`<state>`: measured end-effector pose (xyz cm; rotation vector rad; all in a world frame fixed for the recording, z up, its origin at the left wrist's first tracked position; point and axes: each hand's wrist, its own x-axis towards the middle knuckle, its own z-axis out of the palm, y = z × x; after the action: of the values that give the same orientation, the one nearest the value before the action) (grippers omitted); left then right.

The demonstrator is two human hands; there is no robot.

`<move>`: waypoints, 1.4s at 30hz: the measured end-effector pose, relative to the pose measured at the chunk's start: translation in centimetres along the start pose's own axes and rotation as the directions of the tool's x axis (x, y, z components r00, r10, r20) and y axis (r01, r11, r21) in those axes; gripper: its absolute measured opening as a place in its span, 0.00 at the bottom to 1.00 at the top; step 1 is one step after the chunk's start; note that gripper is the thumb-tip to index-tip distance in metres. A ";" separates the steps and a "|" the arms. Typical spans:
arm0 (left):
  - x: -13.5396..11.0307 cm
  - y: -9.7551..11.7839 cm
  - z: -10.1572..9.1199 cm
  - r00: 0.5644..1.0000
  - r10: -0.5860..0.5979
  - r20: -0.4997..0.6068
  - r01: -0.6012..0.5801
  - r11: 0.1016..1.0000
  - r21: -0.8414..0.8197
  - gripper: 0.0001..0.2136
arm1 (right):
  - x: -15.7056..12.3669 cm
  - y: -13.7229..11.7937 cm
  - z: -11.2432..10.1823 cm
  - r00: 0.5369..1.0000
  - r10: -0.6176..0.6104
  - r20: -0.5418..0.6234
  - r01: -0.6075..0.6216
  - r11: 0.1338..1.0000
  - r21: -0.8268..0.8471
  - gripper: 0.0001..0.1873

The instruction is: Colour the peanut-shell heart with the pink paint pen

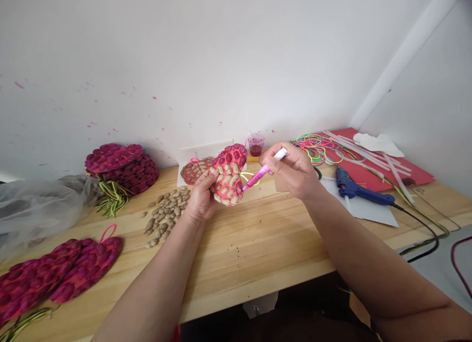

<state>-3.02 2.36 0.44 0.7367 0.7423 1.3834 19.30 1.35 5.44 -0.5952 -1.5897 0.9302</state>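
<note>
A red piece (225, 190) is clasped by the left hand (204, 190), a brush (263, 171) pinched by the right hand (294, 169); upper peanuts (235, 156) are painted, lower mostly bare.

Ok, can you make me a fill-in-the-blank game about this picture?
1. The left hand holds a red piece with ____ stuck on it.
2. The right hand holds a pink-stained tool with an upper end coloured ____.
3. The glue gun has a handle coloured ____.

Missing words: peanuts; white; blue.
</note>
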 end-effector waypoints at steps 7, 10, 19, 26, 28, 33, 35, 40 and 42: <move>0.1 0.0 0.0 1.000 0.016 -0.025 -0.017 0.999 -0.035 0.11 | -0.2 -0.3 0.2 0.999 -0.043 -0.016 0.043 0.999 -0.028 0.15; 0.1 0.0 0.0 0.999 0.008 -0.033 -0.008 1.000 -0.027 0.11 | -0.3 -0.3 0.2 0.997 -0.073 -0.033 0.069 0.994 -0.087 0.13; 0.3 0.0 0.1 0.996 -0.011 -0.088 0.008 0.999 -0.031 0.10 | -0.5 -0.3 0.5 0.994 -0.099 -0.055 0.088 0.982 -0.169 0.12; 0.5 -0.1 0.1 0.987 0.019 -0.158 -0.025 0.999 -0.040 0.10 | -0.8 -0.3 0.7 0.987 -0.132 -0.090 0.106 0.963 -0.247 0.11; 0.5 -0.1 0.2 0.980 0.042 -0.195 -0.053 0.997 -0.051 0.11 | -1.0 -0.3 1.0 0.988 -0.136 -0.068 0.112 0.954 -0.278 0.10; 0.5 0.1 0.4 0.962 0.070 -0.263 -0.084 0.996 -0.040 0.13 | -1.0 -0.1 1.2 0.972 -0.207 -0.107 0.148 0.904 -0.402 0.08; 0.5 0.2 0.4 0.954 0.082 -0.288 -0.096 0.995 -0.036 0.13 | -1.0 -0.1 1.1 0.962 -0.232 -0.142 0.152 0.892 -0.426 0.07; 0.6 0.0 0.4 0.951 0.100 -0.293 -0.113 0.993 -0.030 0.13 | -1.1 0.1 1.1 0.967 -0.205 -0.150 0.137 0.918 -0.371 0.08; 0.5 0.0 0.4 0.953 0.092 -0.289 -0.106 0.994 -0.036 0.14 | -1.1 0.2 1.3 0.971 -0.202 -0.131 0.141 0.918 -0.371 0.08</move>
<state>-2.69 2.89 0.61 0.5434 0.9029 1.6165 18.32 0.24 4.60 -0.7528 -1.6406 0.4444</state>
